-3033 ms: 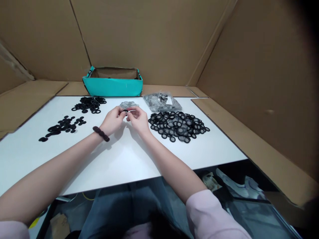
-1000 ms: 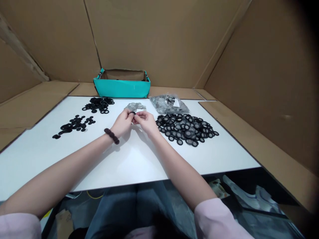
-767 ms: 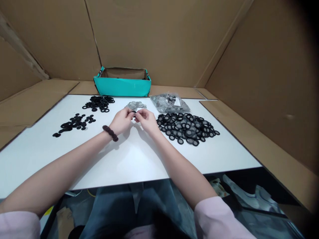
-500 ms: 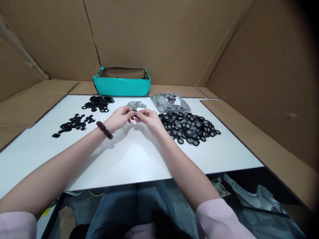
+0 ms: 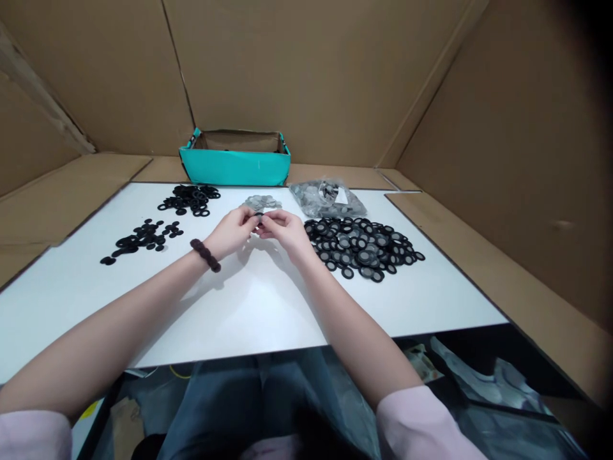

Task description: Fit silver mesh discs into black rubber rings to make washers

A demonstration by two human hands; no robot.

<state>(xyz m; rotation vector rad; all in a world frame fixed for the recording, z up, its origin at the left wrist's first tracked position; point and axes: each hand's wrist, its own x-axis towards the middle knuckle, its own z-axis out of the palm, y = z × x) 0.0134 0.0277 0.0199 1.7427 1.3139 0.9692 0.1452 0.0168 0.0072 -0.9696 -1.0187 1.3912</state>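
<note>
My left hand and my right hand meet over the middle of the white table, fingertips pinched together on a small black ring. Fingers cover most of the ring, so its centre is hard to make out. Just beyond the hands lies a small heap of grey discs. To the right of my right hand spreads a large pile of black rings with grey centres. Left of my left hand are a pile of black rings and a scatter of small black discs.
A turquoise box stands at the back of the white table. Beside it on the right lies a clear plastic bag filled with grey discs. Cardboard panels wall in the back and sides.
Both hands stay together at the same spot. The left wrist has shifted slightly right, and the black ring has tilted between the fingertips, its pale centre less visible.
</note>
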